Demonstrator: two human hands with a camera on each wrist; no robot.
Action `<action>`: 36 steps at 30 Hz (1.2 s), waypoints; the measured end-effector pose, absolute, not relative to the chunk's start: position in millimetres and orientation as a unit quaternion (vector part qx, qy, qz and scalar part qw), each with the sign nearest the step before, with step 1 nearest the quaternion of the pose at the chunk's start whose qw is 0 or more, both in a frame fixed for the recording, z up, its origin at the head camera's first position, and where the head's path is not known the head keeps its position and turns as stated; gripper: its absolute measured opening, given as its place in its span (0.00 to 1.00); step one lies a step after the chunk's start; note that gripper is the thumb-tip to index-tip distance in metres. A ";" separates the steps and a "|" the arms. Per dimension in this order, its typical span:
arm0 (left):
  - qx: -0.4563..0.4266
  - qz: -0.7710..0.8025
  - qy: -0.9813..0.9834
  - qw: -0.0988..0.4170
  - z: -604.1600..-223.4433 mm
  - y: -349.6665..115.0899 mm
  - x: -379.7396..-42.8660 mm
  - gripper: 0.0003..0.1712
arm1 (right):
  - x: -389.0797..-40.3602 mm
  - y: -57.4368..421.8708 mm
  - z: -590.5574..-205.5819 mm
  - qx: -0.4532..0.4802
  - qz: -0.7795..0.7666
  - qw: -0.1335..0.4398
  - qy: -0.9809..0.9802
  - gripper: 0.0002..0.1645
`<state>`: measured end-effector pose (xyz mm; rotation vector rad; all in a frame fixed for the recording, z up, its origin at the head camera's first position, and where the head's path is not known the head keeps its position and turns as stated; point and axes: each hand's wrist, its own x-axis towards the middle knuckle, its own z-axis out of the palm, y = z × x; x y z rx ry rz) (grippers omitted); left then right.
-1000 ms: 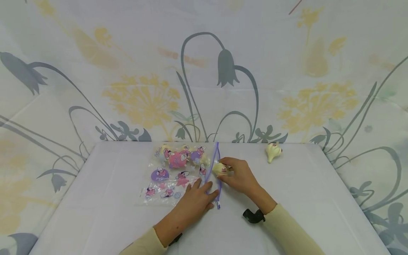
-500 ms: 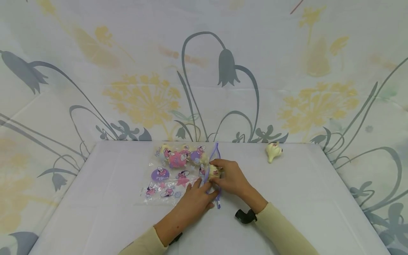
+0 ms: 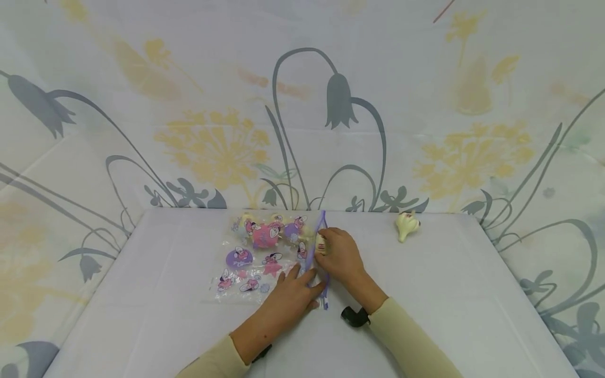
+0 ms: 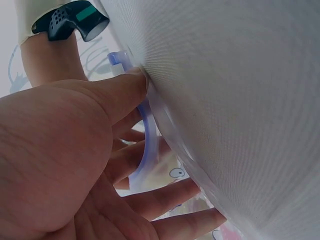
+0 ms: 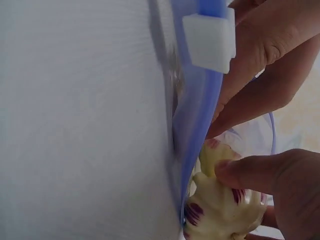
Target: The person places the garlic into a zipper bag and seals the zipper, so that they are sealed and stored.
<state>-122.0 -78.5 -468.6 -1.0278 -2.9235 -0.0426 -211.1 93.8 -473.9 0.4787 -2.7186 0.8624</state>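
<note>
A clear zip bag [image 3: 238,286] with pink and purple cartoon prints lies flat on the table, its purple zip edge facing right. My left hand [image 3: 294,291] rests on the bag beside that edge, fingers spread and pressing it down. At the bag's mouth, my right hand [image 3: 342,257] grips a garlic bulb [image 3: 321,244], mostly covered by the fingers in the head view. The right wrist view shows the thumb on this cream, purple-streaked bulb [image 5: 215,205], just within the parted purple edge. Pale rounded things bulge inside the bag's far half.
Another garlic bulb [image 3: 407,227] lies at the back right of the white table [image 3: 449,283]. A white slider [image 5: 206,44] sits on the zip edge at its near end. Behind the table hangs a flower-printed cloth [image 3: 302,157].
My right hand has moved left with the garlic bulb, from just outside the zip edge into the bag's mouth. The left hand stays in place on the bag.
</note>
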 end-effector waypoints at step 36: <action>-0.333 0.001 -0.942 0.032 -472.7 -78.4 -123.2 0.28 | -227.2 120.3 -476.5 0.218 0.532 -0.126 -0.809 0.34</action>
